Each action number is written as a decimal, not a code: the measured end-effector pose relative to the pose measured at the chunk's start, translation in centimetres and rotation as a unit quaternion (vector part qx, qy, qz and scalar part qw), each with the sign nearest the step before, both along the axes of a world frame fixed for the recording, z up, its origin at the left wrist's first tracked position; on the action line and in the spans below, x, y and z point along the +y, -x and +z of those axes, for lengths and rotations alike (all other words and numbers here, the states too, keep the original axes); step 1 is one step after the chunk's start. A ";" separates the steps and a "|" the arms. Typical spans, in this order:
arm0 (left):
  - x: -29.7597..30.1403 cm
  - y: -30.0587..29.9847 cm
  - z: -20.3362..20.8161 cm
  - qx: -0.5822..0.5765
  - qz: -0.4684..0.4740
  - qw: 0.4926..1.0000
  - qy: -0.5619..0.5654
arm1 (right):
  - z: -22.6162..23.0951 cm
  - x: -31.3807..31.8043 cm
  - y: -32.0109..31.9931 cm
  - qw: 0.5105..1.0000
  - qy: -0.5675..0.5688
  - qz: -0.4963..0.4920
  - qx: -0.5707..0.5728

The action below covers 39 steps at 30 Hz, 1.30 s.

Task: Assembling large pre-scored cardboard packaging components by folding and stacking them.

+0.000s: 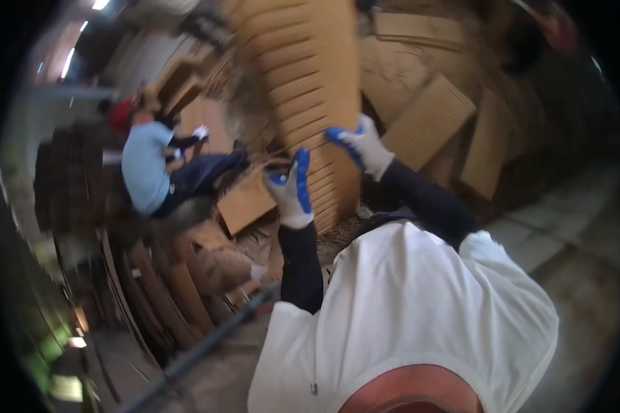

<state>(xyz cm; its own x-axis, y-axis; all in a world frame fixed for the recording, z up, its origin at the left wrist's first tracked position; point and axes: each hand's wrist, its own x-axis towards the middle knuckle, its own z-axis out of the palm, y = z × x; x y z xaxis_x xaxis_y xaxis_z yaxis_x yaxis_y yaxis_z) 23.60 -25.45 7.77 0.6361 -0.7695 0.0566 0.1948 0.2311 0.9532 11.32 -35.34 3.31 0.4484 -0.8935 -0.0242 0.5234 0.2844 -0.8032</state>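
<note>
A long brown cardboard sheet [296, 82] with a row of crosswise slits rises before me and runs past the top of the picture. My left hand [293, 189], in a white and blue glove, is closed at its lower left edge, the thumb lying over the front. Higher up, my right hand [368, 148], gloved alike, grips the right edge with its thumb across the face. Fingers behind the sheet are partly hidden.
To the left a person in a light blue shirt [145, 165] sits among cardboard pieces. Flat cardboard pieces [430, 124] lie at the right, and cardboard sheets [189, 292] stand on edge at lower left. A dark bar [200, 351] slants nearby.
</note>
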 end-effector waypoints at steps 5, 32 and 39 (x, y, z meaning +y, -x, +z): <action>0.6 -2.5 1.7 -0.013 0.106 0.992 0.064 | 0.3 -0.5 -0.2 0.998 -0.059 -0.023 -0.031; -0.4 -2.9 1.8 -0.309 0.148 0.927 -0.149 | 2.0 2.9 -1.0 0.994 -0.014 -0.036 0.098; -1.3 -2.8 1.2 -0.002 0.100 0.995 0.002 | 0.7 1.7 -0.9 0.996 0.046 -0.038 0.060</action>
<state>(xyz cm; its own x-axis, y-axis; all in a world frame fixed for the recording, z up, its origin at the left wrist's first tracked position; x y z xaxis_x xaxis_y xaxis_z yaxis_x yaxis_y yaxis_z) 26.42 -26.79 8.97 0.7766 -0.6270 0.0620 0.1411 0.2690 0.9527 12.22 -33.60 4.04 0.3781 -0.9257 0.0104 0.4394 0.1696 -0.8821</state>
